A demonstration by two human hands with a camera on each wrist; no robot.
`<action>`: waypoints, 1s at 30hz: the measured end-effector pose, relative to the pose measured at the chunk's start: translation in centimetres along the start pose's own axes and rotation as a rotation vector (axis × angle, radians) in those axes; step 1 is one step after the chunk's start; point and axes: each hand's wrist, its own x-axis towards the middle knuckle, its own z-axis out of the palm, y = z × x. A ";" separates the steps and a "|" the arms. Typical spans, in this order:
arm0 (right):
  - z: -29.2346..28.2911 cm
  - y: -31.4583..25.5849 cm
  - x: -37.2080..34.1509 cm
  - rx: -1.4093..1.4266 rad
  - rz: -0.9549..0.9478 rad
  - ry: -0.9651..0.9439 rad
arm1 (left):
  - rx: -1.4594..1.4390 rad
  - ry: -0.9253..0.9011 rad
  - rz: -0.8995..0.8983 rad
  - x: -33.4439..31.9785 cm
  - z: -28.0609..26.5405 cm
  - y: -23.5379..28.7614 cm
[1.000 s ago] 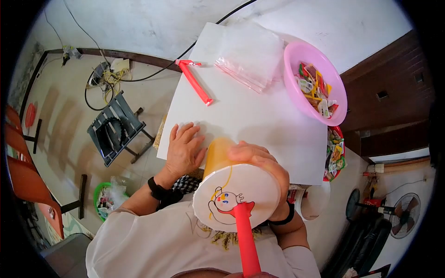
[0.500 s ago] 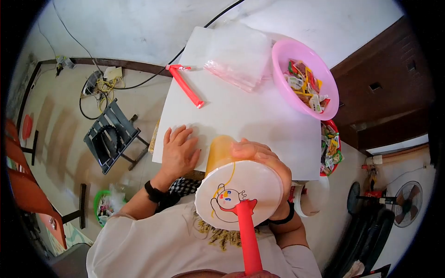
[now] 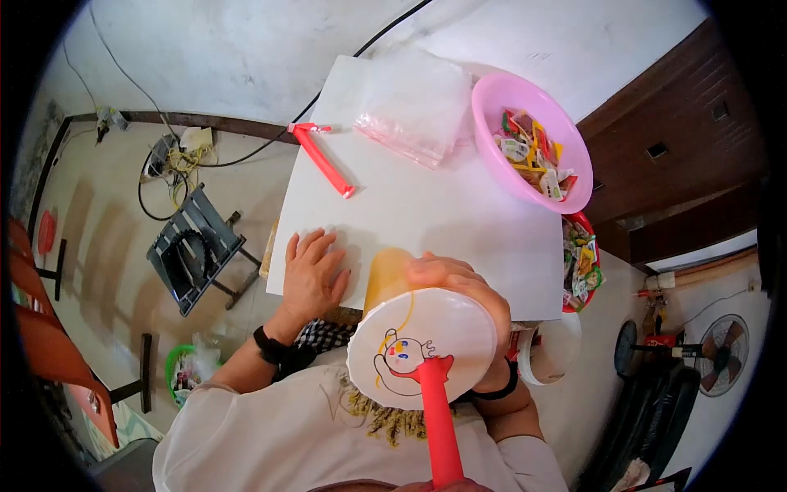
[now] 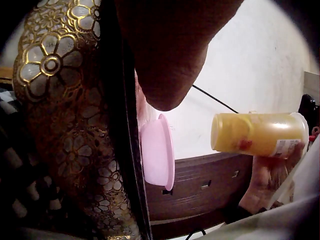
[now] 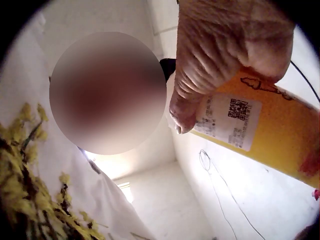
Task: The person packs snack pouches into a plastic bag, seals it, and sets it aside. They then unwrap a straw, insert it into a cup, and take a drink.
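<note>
My right hand [image 3: 471, 287] grips a clear plastic drink cup [image 3: 387, 275] of orange-yellow drink, tilted toward my face. Its white lid [image 3: 459, 328] carries a snowman drawing, and a thick red straw [image 3: 439, 422] runs from it to my mouth. A printed label [image 5: 232, 120] with a square code shows beside my fingers in the right wrist view. In the left wrist view, dark red bits show in the drink. My left hand [image 3: 310, 275] rests on the near left edge of the white table [image 3: 484, 238], fingers spread and holding nothing.
A long red wrapper [image 3: 324, 162] lies at the table's far left, beside flat clear plastic bags [image 3: 410, 111]. At the far right stands a pink basin [image 3: 487, 135] of small packets. Below the right edge is a red-rimmed container of more packets. A folding stool [image 3: 197, 246] stands left.
The head view has shifted slightly, moving the table and things on it a little left and down in the picture. Both hands keep their places, and the straw stays at my mouth.
</note>
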 end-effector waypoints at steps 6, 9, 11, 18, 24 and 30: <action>-0.1 0.2 -0.1 0.005 0.028 -0.003 | 0.004 0.010 0.003 0.0 0.1 -0.1; -0.1 0.2 -0.3 0.022 0.082 0.011 | 0.011 -0.001 -0.004 -0.1 0.2 -0.1; -0.1 -0.3 -0.6 0.055 0.192 0.020 | 0.010 0.003 -0.003 -0.1 0.2 -0.1; -0.1 -0.6 -1.5 0.173 0.472 0.101 | 0.027 0.014 0.020 -0.1 0.2 -0.2; -0.5 0.0 -1.4 0.171 0.409 0.080 | 0.031 0.024 0.008 0.1 0.1 0.1; -0.2 -0.1 -1.9 0.201 0.446 0.079 | 0.022 -0.004 -0.008 0.2 -0.2 0.4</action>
